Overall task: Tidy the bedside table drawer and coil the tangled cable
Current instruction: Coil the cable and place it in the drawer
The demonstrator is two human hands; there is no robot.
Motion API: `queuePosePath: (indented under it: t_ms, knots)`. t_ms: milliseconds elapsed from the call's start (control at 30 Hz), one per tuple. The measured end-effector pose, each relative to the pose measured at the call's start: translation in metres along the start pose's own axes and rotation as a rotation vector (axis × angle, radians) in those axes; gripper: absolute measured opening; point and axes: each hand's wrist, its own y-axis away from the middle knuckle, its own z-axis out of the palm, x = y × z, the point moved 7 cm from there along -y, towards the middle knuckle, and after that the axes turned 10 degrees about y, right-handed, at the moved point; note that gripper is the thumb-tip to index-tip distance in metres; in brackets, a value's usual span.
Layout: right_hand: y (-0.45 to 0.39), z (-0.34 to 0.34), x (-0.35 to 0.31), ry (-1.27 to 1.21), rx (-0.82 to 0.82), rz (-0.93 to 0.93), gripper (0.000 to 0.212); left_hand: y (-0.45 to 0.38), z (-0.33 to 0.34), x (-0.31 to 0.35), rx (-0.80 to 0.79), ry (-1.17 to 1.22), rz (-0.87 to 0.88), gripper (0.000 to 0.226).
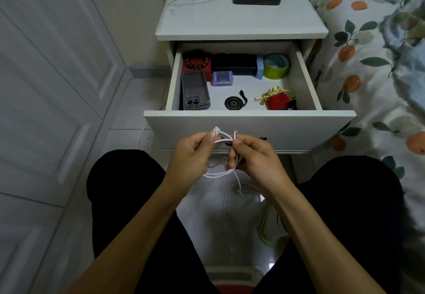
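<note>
A person sits before the open drawer (249, 130) of a bedside table (241, 24), knees apart, both hands raised in front of the drawer face. The left hand (192, 153) pinches the white cable (230, 172) just below its plug (216, 130), thumb and forefinger closed narrowly so the plug stands free above them. The right hand (255, 155) has its fingers curled round crossed loops of the same cable, apparently to hold the turns while the tangle is worked. The slack hangs between the knees toward the floor, well clear of the drawer. Inside, a phone case (195, 91), tape roll (276, 66) and red pouch (278, 99) lie apart along the walls; coiling looks barely begun.
</note>
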Motion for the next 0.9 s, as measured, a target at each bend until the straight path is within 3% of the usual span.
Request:
queuePosePath:
  t_ms: [67, 133, 233, 300, 400, 500, 633, 700, 900]
  knots:
    - [0.000, 0.002, 0.002, -0.028, -0.041, 0.017, 0.025, -0.001, 0.002, 0.000, 0.007, -0.161, 0.021, 0.029]
    - [0.000, 0.003, 0.004, -0.047, -0.059, 0.002, 0.018, -0.003, 0.006, -0.007, -0.021, -0.202, -0.068, 0.037]
    - [0.001, 0.005, 0.002, -0.103, -0.060, -0.051, 0.022, -0.004, 0.014, -0.023, -0.083, 0.125, -0.369, 0.042]
    - [0.002, 0.004, 0.004, -0.213, -0.039, -0.045, 0.026, -0.003, 0.019, -0.026, -0.131, 0.301, -0.478, 0.043]
    - [-0.001, 0.000, 0.009, -0.355, -0.033, 0.012, 0.030, -0.003, 0.021, -0.017, -0.187, 0.252, -0.380, 0.032]
    - [-0.002, -0.002, 0.010, -0.313, -0.080, 0.062, 0.027, -0.004, 0.019, -0.011, -0.172, 0.179, -0.290, 0.016]
    - [-0.002, 0.000, 0.010, -0.337, -0.152, 0.163, 0.025, -0.006, 0.022, -0.024, -0.123, 0.672, -0.456, 0.038]
    - [-0.003, 0.005, 0.010, -0.394, -0.162, 0.198, 0.029, -0.005, 0.029, -0.027, -0.149, 0.876, -0.531, 0.038]
    - [-0.005, 0.002, 0.003, -0.298, -0.136, 0.174, 0.030, -0.004, 0.037, -0.030, -0.133, 0.814, -0.571, 0.048]
